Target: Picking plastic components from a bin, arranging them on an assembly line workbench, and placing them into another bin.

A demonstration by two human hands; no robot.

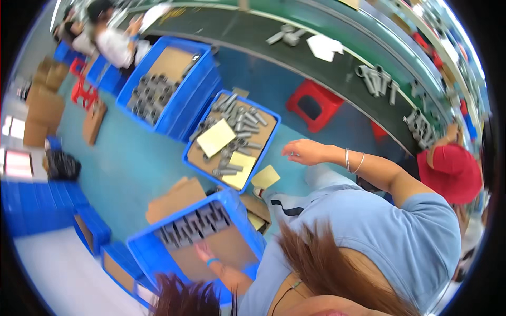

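My left hand [204,253], blue band at the wrist, reaches into a blue plastic bin [141,247] at the lower middle. Its slightly blurred fingers are stretched out beside a row of dark and grey metal parts [194,225]. Brown cardboard [221,253] lines that bin. Out to the right, above the floor, my right hand [301,151] is held with loosely bent fingers apart and nothing visible in them. Past it stands another blue bin [272,138] with many grey tubular metal parts [243,120] and yellow paper sheets [216,138] on cardboard.
A stack of blue bins [182,100] holds more grey parts. A red stool [314,105] stands beneath a long dark conveyor table [237,32] carrying metal parts. A person in a red cap [450,173] is close on my right; another in white [113,45] sits far left. Cardboard boxes [45,105] line the left.
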